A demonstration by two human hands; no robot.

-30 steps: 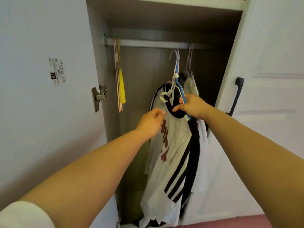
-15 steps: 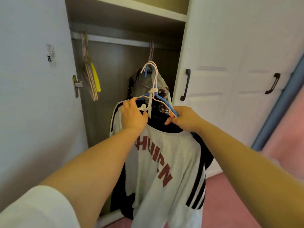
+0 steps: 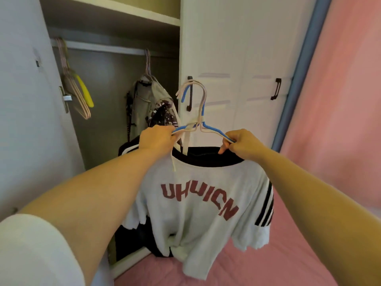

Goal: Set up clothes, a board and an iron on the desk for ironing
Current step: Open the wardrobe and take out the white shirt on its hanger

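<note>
So we had the white T-shirt [image 3: 198, 203] on its bundled hangers [image 3: 201, 120], left hand [image 3: 157, 139] and right hand [image 3: 240, 142] each clamped on a hanger shoulder, clear of the wardrobe [image 3: 115, 96]. No table, board or iron visible, so early days. Doors close by, open room rightward.

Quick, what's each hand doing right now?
Left hand: closed, gripping the left arm of the hangers.
Right hand: closed, gripping their right arm, with the white T-shirt hanging below.
</note>
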